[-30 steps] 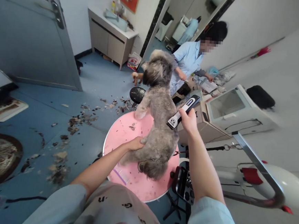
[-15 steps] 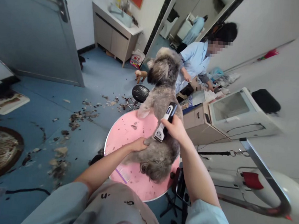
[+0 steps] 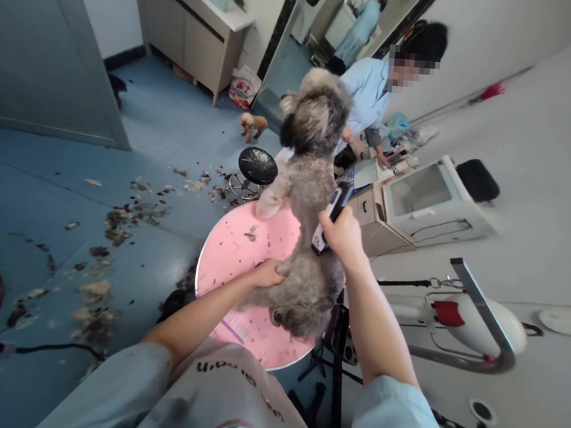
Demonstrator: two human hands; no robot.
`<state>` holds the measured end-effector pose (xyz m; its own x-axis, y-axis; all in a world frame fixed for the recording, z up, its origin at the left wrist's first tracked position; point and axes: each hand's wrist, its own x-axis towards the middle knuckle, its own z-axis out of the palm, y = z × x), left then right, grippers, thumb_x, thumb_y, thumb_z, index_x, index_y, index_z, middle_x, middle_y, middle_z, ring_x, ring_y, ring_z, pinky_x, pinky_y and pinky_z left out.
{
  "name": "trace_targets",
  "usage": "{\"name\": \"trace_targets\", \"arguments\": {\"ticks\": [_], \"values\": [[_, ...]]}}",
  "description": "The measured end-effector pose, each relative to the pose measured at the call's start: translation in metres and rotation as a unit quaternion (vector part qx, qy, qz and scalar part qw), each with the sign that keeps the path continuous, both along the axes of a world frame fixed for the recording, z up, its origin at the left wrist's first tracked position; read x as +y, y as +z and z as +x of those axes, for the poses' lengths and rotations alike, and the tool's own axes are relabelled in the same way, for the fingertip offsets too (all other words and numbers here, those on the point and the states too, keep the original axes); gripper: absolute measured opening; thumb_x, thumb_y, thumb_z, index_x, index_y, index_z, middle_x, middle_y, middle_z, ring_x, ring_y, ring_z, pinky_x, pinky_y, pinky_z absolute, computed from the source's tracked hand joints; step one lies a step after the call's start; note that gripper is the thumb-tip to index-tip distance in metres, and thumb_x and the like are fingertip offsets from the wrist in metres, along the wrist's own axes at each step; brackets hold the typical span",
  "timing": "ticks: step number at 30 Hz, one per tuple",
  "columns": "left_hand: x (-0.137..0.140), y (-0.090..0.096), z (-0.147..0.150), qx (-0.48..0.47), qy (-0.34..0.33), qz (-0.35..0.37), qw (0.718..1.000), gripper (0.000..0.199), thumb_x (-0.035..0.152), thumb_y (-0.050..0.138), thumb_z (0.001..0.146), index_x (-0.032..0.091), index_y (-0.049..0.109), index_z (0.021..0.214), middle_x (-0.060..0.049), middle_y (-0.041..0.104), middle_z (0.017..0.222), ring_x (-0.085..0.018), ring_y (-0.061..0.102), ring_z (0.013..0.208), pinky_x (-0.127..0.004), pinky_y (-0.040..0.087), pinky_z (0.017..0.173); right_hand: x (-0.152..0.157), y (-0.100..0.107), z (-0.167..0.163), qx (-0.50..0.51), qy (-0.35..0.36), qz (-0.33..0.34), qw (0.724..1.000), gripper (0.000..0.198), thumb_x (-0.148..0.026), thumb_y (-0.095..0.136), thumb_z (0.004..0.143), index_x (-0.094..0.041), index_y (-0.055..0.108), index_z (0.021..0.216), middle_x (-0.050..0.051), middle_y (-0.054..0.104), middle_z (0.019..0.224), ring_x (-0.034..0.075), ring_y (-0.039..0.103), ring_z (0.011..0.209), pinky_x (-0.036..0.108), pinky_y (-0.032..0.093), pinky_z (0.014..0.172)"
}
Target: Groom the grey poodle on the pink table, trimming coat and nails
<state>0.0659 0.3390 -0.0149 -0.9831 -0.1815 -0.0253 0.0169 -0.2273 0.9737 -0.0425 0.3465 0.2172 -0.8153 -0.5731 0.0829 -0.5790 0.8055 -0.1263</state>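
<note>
A grey, fluffy dog (image 3: 312,190) stands on a round pink grooming table (image 3: 229,236), its head away from me. My right hand (image 3: 344,235) is wrapped round a black and white hair clipper (image 3: 332,219), whose blade end points down at the right side of the dog's lower back. My left hand (image 3: 267,274) grips the dog at its left flank or hind leg; the fingers are partly hidden by fur. A comb with a purple edge (image 3: 236,327) lies near the table's front rim, among loose hair clippings.
A black round stool (image 3: 258,166) stands beyond the table. A small brown dog (image 3: 253,126) is on the floor, where cut hair (image 3: 127,218) is scattered. At the back right a person in light blue (image 3: 367,92) works at a counter. A metal grooming arm (image 3: 485,315) juts out on the right.
The clipper and my right hand have moved slightly right across the dog's back. My left hand keeps its hold. The whole view has shifted a little, and the other person's arm has moved.
</note>
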Motion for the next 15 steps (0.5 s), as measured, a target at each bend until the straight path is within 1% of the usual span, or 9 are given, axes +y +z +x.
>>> {"name": "trace_targets", "arguments": {"ticks": [2,3,4,6,8,10,11,13,15], "values": [[-0.0004,-0.001,0.0,-0.005,0.001,0.002,1.0,0.007,0.019,0.054,0.062,0.012,0.054,0.059,0.003,0.047,0.055,-0.009,0.041,0.054,-0.021,0.034,0.052,-0.002,-0.0006,0.0001,-0.066,0.029,0.029,0.997,0.04,-0.051,0.056,0.076,-0.017,0.053,0.096,0.016,0.067,0.096,0.032,0.064,0.088,0.041,0.049,0.076],[-0.0007,-0.0016,0.0,-0.007,0.0,0.001,1.0,0.007,0.019,0.054,0.062,0.012,0.054,0.058,0.003,0.047,0.055,-0.01,0.042,0.055,-0.021,0.034,0.052,-0.0026,-0.0007,-0.0001,-0.082,0.033,0.021,0.996,0.039,-0.052,0.056,0.076,-0.018,0.053,0.095,0.015,0.067,0.096,0.031,0.064,0.087,0.039,0.049,0.076],[-0.0009,-0.0025,0.0,-0.009,0.0,0.0,1.0,0.008,0.019,0.054,0.062,0.013,0.053,0.057,0.003,0.047,0.054,-0.01,0.042,0.054,-0.021,0.033,0.051,-0.003,-0.0005,-0.0006,-0.075,0.022,0.001,0.997,0.039,-0.052,0.054,0.077,-0.018,0.053,0.096,0.014,0.067,0.096,0.03,0.064,0.088,0.039,0.049,0.076],[-0.0016,-0.0044,-0.0002,-0.013,-0.001,-0.004,1.0,0.009,0.02,0.056,0.062,0.013,0.053,0.056,0.003,0.046,0.054,-0.01,0.041,0.054,-0.02,0.031,0.05,-0.0032,0.0004,-0.0022,-0.019,-0.014,-0.036,0.999,0.04,-0.052,0.051,0.079,-0.019,0.051,0.102,0.014,0.067,0.098,0.029,0.064,0.09,0.039,0.049,0.077],[-0.0021,-0.0061,-0.0006,-0.018,-0.004,-0.005,1.0,0.01,0.022,0.058,0.061,0.013,0.055,0.058,0.004,0.046,0.054,-0.01,0.042,0.055,-0.02,0.032,0.051,-0.0029,0.0007,-0.0036,0.01,-0.02,-0.022,1.0,0.041,-0.052,0.051,0.079,-0.018,0.051,0.102,0.016,0.067,0.097,0.031,0.064,0.09,0.04,0.048,0.077],[-0.0023,-0.0072,-0.0011,-0.02,-0.007,-0.002,1.0,0.011,0.023,0.059,0.061,0.013,0.057,0.059,0.004,0.047,0.055,-0.01,0.043,0.056,-0.02,0.033,0.052,-0.0025,-0.0002,-0.0043,-0.037,0.014,0.024,0.999,0.038,-0.052,0.055,0.077,-0.018,0.052,0.095,0.015,0.067,0.093,0.03,0.064,0.085,0.039,0.049,0.074],[-0.0024,-0.0076,-0.0013,-0.021,-0.009,0.001,1.0,0.011,0.023,0.06,0.061,0.013,0.057,0.059,0.004,0.048,0.055,-0.01,0.044,0.056,-0.02,0.034,0.052,-0.0023,-0.0008,-0.0045,-0.063,0.03,0.033,0.997,0.037,-0.051,0.056,0.076,-0.019,0.053,0.092,0.014,0.068,0.092,0.029,0.064,0.084,0.038,0.049,0.072],[-0.0024,-0.008,-0.002,-0.021,-0.014,0.006,1.0,0.012,0.024,0.061,0.061,0.012,0.057,0.058,0.004,0.048,0.055,-0.01,0.044,0.056,-0.02,0.034,0.053,-0.0022,-0.0011,-0.0051,-0.056,0.024,0.008,0.998,0.037,-0.052,0.054,0.077,-0.019,0.052,0.094,0.012,0.068,0.093,0.027,0.064,0.083,0.036,0.049,0.072],[-0.0028,-0.008,-0.0027,-0.023,-0.017,0.012,1.0,0.013,0.023,0.062,0.061,0.012,0.056,0.057,0.004,0.046,0.053,-0.01,0.043,0.055,-0.021,0.034,0.053,-0.0024,-0.0005,-0.0053,0.003,-0.009,-0.023,1.0,0.04,-0.053,0.051,0.079,-0.02,0.05,0.1,0.012,0.068,0.094,0.028,0.064,0.085,0.037,0.049,0.073]]}}
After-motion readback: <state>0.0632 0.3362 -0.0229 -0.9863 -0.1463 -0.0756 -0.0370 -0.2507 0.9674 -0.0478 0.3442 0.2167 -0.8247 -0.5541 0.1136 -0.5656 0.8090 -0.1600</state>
